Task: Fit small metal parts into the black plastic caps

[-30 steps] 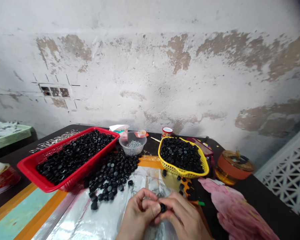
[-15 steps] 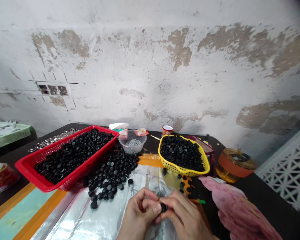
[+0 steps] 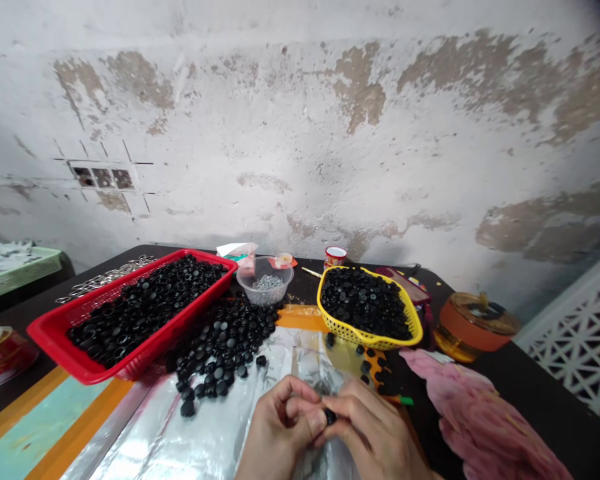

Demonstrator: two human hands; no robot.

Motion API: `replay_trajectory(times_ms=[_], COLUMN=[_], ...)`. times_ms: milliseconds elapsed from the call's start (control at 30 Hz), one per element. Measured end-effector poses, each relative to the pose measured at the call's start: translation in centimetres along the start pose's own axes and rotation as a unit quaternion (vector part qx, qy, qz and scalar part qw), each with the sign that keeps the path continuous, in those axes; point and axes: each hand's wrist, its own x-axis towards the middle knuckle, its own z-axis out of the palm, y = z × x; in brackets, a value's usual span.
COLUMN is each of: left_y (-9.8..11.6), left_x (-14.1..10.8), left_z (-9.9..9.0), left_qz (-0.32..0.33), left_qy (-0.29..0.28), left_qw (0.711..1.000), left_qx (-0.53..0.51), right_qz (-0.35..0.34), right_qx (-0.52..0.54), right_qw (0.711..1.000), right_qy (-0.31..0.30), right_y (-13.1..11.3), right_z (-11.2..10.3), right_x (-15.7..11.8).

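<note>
Low in the middle of the view, my left hand point(image 3: 283, 430) and my right hand point(image 3: 373, 430) meet over a clear plastic sheet point(image 3: 205, 440). Between their fingertips is a small round black cap point(image 3: 330, 417), pinched by both hands and partly covered by the fingers. Left of my hands lies a loose pile of black caps point(image 3: 225, 347) on the sheet. A red basket point(image 3: 130, 370) full of black ring-like parts stands behind the pile. To the right, a yellow basket point(image 3: 367, 339) holds many small black parts.
A clear bowl point(image 3: 247, 293) with small metal pieces stands at the back, near a red tin point(image 3: 335, 257). On the right are a pink cloth point(image 3: 480, 407) and an amber lidded jar point(image 3: 473, 330). Scissors point(image 3: 100, 279) lie along the left edge. A peeling wall point(image 3: 280, 133) rises behind.
The black cap and the right fingers have shifted very slightly to the right. Both hands keep the same pinch, and the camera view has moved a little.
</note>
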Motion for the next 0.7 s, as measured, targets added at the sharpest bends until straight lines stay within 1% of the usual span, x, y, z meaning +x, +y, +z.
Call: replay_trajectory(times_ms=[133, 233, 300, 500, 600, 700], left_y=[0.27, 0.68, 0.89, 0.93, 0.96, 1.02], left_x=[-0.05, 0.06, 0.20, 0.55, 0.60, 0.62], left_z=[0.16, 0.34, 0.40, 0.14, 0.08, 0.08], left_qz=[0.002, 0.019, 0.027, 0.025, 0.017, 0.009], left_qy=[0.000, 0.008, 0.010, 0.003, -0.011, -0.027], left_qw=[1.000, 1.000, 1.000, 1.000, 1.000, 1.000], left_qx=[0.003, 0.007, -0.003, -0.004, -0.002, 0.007], right_qz=[0.006, 0.021, 0.036, 0.075, 0.100, 0.107], right_qx=[0.011, 0.047, 0.074, 0.140, 0.152, 0.151], right_qw=[1.000, 0.998, 0.996, 0.987, 0.983, 0.982], right_qy=[0.010, 0.025, 0.019, -0.038, -0.029, -0.029], right_y=[0.02, 0.28, 0.55, 0.91, 0.72, 0.55], right_z=[-0.07, -0.20, -0.31, -0.61, -0.74, -0.81], right_x=[0.16, 0.30, 0.37, 0.53, 0.69, 0.82])
